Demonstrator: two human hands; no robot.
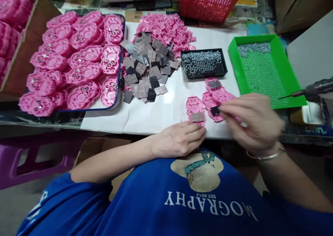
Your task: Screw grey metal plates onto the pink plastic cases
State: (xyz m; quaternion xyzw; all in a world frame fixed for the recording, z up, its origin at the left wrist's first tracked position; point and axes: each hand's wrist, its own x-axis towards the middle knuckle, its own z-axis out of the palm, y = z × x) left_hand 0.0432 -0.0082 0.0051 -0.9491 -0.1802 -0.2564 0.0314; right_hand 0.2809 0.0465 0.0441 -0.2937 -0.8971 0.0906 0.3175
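Observation:
My left hand [183, 138] rests at the table's front edge with its fingers curled together. Its knuckles lie against the lower end of a pink plastic casing [195, 105], which bears a grey metal plate [197, 117]; the inside of the hand is hidden. To the right, my right hand [253, 121] is partly blurred, thumb and fingers pinched at the edge of a black plate [214, 110]. That plate lies over another pink casing [207, 99]. What the pinch holds is too small to tell. Behind, a further casing [221, 94] carries a grey plate [214, 85].
Loose metal plates [145, 69] and small pink parts [166, 29] are heaped mid-table. Screws fill a black tray [204, 74] and a green tray [283, 73]. An electric screwdriver [318, 87] juts in at right. Stacked pink casings [84, 64] stand left; a red basket [208, 3] behind.

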